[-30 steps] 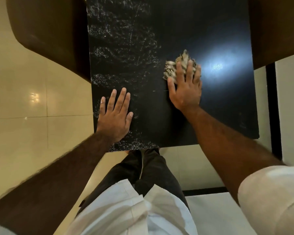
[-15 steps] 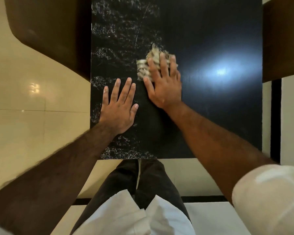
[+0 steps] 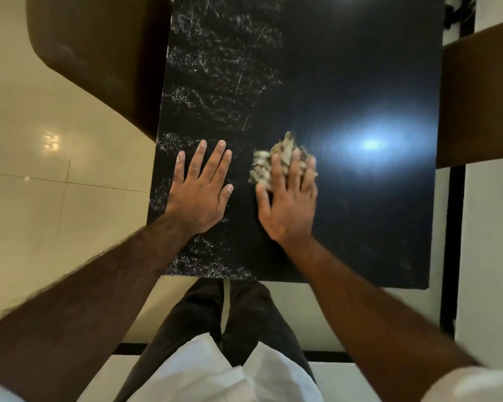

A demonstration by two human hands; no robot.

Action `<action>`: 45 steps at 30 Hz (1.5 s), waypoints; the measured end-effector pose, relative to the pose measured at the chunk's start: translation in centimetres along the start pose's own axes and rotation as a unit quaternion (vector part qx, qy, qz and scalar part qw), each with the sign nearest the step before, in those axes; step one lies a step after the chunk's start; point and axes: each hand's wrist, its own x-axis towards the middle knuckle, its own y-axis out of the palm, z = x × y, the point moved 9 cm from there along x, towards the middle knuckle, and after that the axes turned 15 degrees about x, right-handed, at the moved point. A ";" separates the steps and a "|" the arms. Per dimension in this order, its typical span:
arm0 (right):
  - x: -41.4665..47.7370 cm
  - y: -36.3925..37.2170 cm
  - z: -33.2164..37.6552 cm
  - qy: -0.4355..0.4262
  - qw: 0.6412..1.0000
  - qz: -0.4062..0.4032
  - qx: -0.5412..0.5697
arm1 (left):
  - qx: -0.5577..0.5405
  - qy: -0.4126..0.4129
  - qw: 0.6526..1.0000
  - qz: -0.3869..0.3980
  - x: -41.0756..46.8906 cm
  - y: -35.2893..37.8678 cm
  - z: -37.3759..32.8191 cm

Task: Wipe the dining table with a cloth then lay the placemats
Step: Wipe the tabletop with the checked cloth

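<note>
Near the front edge of the table, a little left of its middle, the cloth lay crumpled under the right hand. The fingers of this hand were stretched almost straight and pressed the cloth down on the table; they did not curl around it. The left hand rested flat on the left part of the table, near the front edge, with its fingers spread and holding nothing, apart from the cloth. White marks covered the left half of the table from the front edge to the far end, while the right half looked dark and clean. So the step in hand was, I think, the wiping, and it seemed about half done. The next move probably called for pushing the cloth over the marked left side, and the left hand would have to leave that place first. No placemats were visible, so laying them was not yet begun.
</note>
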 end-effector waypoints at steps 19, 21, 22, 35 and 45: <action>-13.5 0.7 -3.7 -0.013 1.000 0.004 0.005 | -0.064 -0.044 0.997 0.031 -3.8 -0.6 -1.0; -16.1 2.2 -1.2 -0.040 0.998 0.033 0.021 | -0.068 -0.047 0.996 0.029 -5.7 -0.2 -1.4; -16.8 2.8 0.0 -0.054 0.997 0.048 0.031 | -0.069 -0.051 0.996 0.028 -6.7 0.1 -1.7; -9.9 -4.6 -6.1 -0.018 0.986 -0.040 0.160 | -0.073 -0.037 0.996 -0.038 -9.6 -0.6 -15.2; -7.9 -0.6 -3.4 -0.165 0.984 0.056 0.041 | -0.057 -0.068 0.995 -0.037 -14.1 2.7 -13.2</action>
